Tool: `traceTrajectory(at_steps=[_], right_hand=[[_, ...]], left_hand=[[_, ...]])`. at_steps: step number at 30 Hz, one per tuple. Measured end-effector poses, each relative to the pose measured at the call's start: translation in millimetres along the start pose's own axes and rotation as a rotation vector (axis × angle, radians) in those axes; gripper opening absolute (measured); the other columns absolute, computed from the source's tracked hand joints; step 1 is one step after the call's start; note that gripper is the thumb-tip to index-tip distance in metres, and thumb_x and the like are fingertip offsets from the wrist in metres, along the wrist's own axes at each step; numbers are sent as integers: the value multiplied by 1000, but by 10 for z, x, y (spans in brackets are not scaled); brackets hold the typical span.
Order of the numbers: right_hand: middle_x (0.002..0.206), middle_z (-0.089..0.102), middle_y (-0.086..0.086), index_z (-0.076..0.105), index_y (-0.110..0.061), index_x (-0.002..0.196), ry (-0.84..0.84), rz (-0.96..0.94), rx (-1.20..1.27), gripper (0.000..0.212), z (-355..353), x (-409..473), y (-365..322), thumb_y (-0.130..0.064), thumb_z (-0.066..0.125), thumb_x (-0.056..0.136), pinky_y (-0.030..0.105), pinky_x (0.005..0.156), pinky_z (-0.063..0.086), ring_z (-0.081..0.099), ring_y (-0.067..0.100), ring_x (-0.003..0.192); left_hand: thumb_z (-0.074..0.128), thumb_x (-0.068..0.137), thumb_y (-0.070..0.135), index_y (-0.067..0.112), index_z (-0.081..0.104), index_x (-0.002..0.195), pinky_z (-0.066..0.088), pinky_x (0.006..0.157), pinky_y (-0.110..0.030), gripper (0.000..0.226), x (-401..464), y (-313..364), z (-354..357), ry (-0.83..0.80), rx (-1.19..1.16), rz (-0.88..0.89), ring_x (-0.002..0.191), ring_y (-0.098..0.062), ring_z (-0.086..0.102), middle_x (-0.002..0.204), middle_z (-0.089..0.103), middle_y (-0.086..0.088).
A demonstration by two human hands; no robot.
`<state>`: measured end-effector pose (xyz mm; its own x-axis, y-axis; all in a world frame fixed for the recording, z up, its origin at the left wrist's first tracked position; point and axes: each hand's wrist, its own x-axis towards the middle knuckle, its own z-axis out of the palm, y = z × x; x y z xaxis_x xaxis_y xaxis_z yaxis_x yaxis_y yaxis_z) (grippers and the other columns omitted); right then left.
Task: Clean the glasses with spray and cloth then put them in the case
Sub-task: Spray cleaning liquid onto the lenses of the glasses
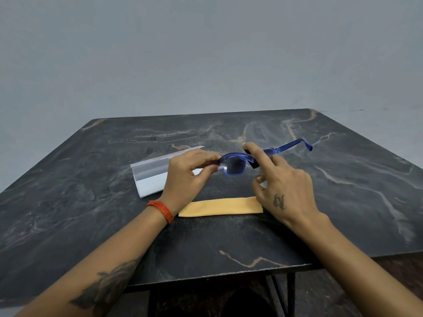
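Both hands are engaged above the dark marble table (343, 202), so the spraying step is judged to be in hand. The blue glasses (235, 164) are held in the air by the left hand (185, 177), whose fingers pinch the frame's left end. A small spray bottle (253, 160) with a black top is gripped by the right hand (283, 191), its index finger laid over the top just beside the right lens. The yellow cloth (219, 207) lies folded on the near side, below the hands, and the white case (151, 175) stands open to the left, partly hidden by the left hand. Next, the bottle would need to be set down and the cloth picked up for wiping.
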<state>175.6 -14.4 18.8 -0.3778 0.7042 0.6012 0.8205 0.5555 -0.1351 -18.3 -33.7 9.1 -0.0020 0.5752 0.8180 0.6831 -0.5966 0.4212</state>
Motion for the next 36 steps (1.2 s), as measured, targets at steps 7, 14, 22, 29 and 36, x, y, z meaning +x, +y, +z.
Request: traceTrajectory(at_steps=[7, 14, 22, 29, 36], right_hand=[[78, 54, 2, 29, -40, 142, 53, 33, 22, 80, -10, -25, 19, -14, 62, 74, 22, 42, 25, 38, 21, 44], [72, 51, 3, 33, -35, 139, 227, 88, 52, 82, -39, -102, 75, -9, 69, 70, 20, 40, 27, 36, 23, 39], [69, 36, 0, 41, -30, 136, 225, 159, 7, 77, -60, -92, 220, -4, 68, 69, 21, 43, 25, 28, 21, 37], [68, 42, 3, 47, -27, 136, 180, 198, 10, 69, -84, -74, 196, -8, 63, 72, 20, 46, 20, 29, 23, 38], [76, 60, -8, 29, -44, 139, 184, 158, 203, 80, -106, -90, 203, -16, 65, 74, 26, 58, 38, 58, 21, 63]], left_hand=[[68, 75, 3, 4, 72, 90, 50, 74, -16, 16, 0, -18, 0, 12, 1, -11, 75, -7, 61, 83, 69, -1], [67, 76, 2, 5, 72, 91, 49, 76, -19, 16, 2, -21, -24, 28, 4, -34, 78, -7, 62, 85, 69, 1], [67, 76, 4, 5, 72, 91, 51, 74, -23, 16, -1, -25, -31, 24, 5, -48, 77, -8, 62, 85, 71, -4], [68, 76, 3, 5, 72, 92, 50, 75, -18, 17, 2, -20, -36, 17, 8, -45, 78, -8, 62, 85, 72, -6], [68, 77, 5, 6, 72, 93, 54, 73, -30, 17, -6, -48, -39, 9, 1, -79, 77, -9, 63, 85, 71, -2]])
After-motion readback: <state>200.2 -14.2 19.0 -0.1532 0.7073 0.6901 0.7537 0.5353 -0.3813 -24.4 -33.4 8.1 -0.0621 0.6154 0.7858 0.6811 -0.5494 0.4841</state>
